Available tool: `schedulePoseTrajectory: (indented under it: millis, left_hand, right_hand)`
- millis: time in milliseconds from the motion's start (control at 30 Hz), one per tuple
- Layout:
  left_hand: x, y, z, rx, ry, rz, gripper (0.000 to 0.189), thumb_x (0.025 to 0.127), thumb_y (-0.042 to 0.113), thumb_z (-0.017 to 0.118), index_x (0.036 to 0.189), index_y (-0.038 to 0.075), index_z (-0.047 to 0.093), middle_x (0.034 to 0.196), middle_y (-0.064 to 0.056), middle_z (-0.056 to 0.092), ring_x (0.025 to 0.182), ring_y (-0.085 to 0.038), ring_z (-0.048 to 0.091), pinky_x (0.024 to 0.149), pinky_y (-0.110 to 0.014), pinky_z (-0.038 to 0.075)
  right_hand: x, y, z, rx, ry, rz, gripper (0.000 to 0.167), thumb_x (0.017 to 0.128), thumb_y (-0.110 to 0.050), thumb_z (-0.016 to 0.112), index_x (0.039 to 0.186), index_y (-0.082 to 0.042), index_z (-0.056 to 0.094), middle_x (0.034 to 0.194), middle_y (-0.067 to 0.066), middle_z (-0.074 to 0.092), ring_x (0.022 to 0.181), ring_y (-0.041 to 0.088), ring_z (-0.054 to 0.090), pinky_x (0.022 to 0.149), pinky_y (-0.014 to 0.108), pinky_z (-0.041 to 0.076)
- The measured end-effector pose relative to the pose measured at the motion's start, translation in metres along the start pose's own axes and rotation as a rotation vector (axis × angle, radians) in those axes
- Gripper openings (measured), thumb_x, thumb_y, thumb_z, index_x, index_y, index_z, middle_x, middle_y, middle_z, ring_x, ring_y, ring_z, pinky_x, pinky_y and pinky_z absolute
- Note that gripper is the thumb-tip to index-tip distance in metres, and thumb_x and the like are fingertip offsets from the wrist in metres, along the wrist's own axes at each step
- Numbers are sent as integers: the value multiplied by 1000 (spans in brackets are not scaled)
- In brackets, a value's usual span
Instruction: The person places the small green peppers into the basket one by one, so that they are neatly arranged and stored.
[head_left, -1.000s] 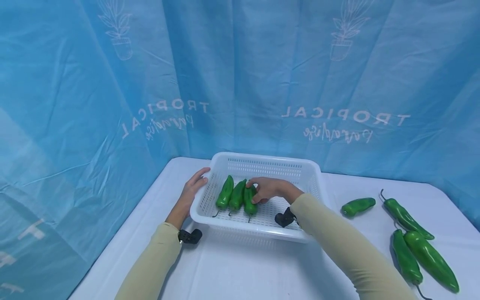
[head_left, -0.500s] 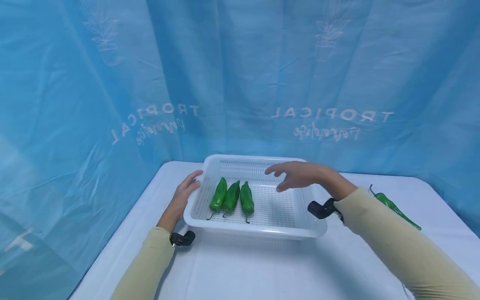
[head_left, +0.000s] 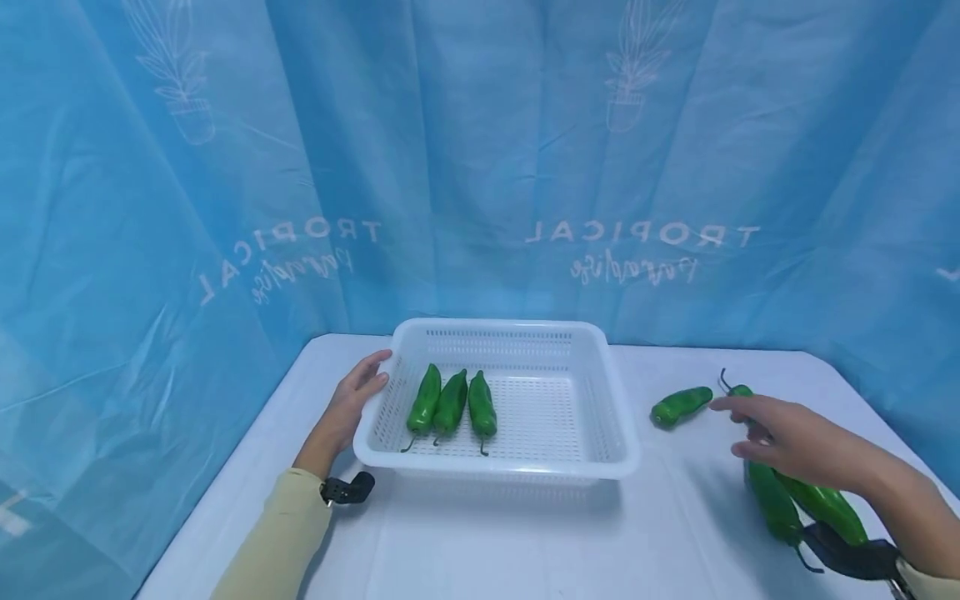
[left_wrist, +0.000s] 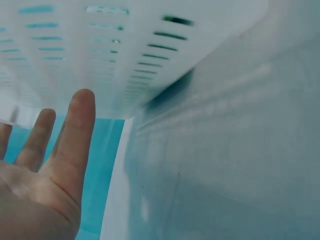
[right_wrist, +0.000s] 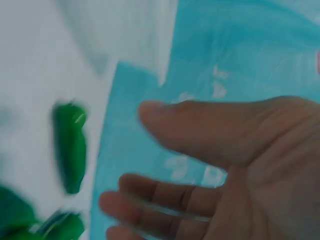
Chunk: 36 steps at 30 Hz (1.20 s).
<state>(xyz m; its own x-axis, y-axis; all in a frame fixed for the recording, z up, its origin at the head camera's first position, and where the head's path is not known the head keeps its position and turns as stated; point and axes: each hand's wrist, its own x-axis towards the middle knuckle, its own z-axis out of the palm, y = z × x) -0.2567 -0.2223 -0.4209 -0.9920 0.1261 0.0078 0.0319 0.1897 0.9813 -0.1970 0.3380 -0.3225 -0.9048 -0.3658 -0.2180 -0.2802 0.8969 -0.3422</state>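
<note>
A white perforated plastic basket [head_left: 495, 468] stands on the table with three green peppers [head_left: 451, 403] side by side in its left part. My left hand [head_left: 348, 404] rests against the basket's left side; the left wrist view shows straight fingers [left_wrist: 79, 135] by the slotted wall. Over on the right, my right hand [head_left: 787, 437] hovers above the loose peppers, fingers apart and nothing held. Nearest its fingertips lies a short green pepper [head_left: 681, 407]. Below the hand, two larger green peppers [head_left: 772, 500] show partly, and another pepper [head_left: 738, 390] with a curled stem is mostly hidden.
A white cloth covers the table [head_left: 480, 550]. Blue printed curtains [head_left: 480, 167] hang close behind it and along the left side. Each wrist wears a black camera mount [head_left: 348, 487].
My right hand has let go of the third pepper inside the basket and swung right, out over the loose peppers. The left hand stays at the basket's side. The head view has shifted right.
</note>
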Motion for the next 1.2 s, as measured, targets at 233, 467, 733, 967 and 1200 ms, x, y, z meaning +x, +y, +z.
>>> schedulePoseTrajectory:
  millis: [233,467,733,967,1200]
  left_hand:
    - [1,1,-3,-36,-14,3,59,103,37,48,156,21,27,170,0,9,151,-35,28,113,-52,42]
    - [0,0,-6,-59,-8,-9,60,103,38,48,157,21,27,169,0,15,151,-34,31,112,-50,43]
    - [2,-2,-3,-83,-5,-25,58,103,38,47,156,22,27,169,0,9,149,-38,33,109,-50,46]
    - [1,-2,1,-91,-5,-58,59,103,39,46,156,24,25,169,-1,12,148,-40,35,109,-54,46]
    - [-1,5,1,-80,7,-60,57,104,38,45,156,26,26,168,-4,17,146,-40,37,109,-53,46]
  right_hand:
    - [-16,43,30,-46,-80,206,62,86,-20,75,136,6,49,97,7,63,84,18,56,67,37,55]
    - [-18,56,50,-58,-67,224,67,84,-28,76,135,6,50,113,24,63,101,37,61,82,56,56]
    - [-19,56,61,-34,-44,203,67,86,-29,75,137,5,49,130,40,48,116,54,52,88,61,54]
    - [-16,60,63,-35,-31,304,68,84,-29,77,133,10,50,124,38,53,108,49,55,86,61,54]
    - [-16,61,65,73,-18,279,70,84,-28,77,138,5,45,121,37,55,100,41,62,71,49,60]
